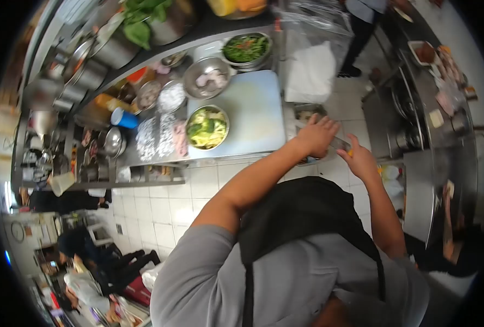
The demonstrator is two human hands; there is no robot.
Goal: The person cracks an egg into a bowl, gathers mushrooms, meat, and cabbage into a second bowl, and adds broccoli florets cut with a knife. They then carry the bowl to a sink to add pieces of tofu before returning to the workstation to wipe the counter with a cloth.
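Leftward out of right hand (361, 162) — knife (339, 144)

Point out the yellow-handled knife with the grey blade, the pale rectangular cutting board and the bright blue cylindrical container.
Yellow-handled knife with the grey blade (339, 144): head view, on the blade.
Pale rectangular cutting board (255, 115): head view, on its bare surface.
Bright blue cylindrical container (126, 119): head view, middle of its side.
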